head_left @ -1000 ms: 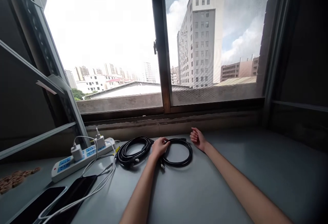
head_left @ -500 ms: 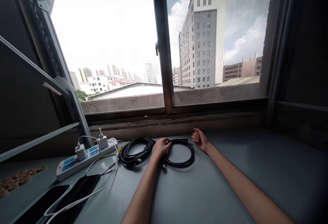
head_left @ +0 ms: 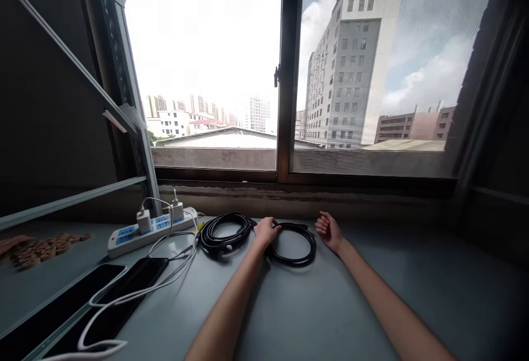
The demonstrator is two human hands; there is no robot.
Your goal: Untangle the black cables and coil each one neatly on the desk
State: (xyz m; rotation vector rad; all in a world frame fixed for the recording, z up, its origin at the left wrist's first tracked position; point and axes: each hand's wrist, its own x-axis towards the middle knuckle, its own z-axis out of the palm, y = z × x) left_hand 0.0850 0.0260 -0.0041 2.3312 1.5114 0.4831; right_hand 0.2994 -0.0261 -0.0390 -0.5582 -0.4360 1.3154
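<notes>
A coiled black cable lies on the grey table in front of the window. My left hand is closed over the left side of this coil, with the thumb and fingers on the cable. Just beyond the coil's right side, my right hand rests apart from it, fingers curled in and nothing seen in them. Left of my left hand sits a second, thicker coil of black cable, its light-coloured connector end pointing toward me.
A white power strip with two plugged-in chargers stands at the back left. White cables run from it past two dark flat devices. Farther left, another person's hand is beside small brown pieces. A metal frame borders the window.
The view has turned left, so most things sit farther right in the picture. Another person's hand now shows at the left edge. My left hand stays on the coil; my right remains curled.
</notes>
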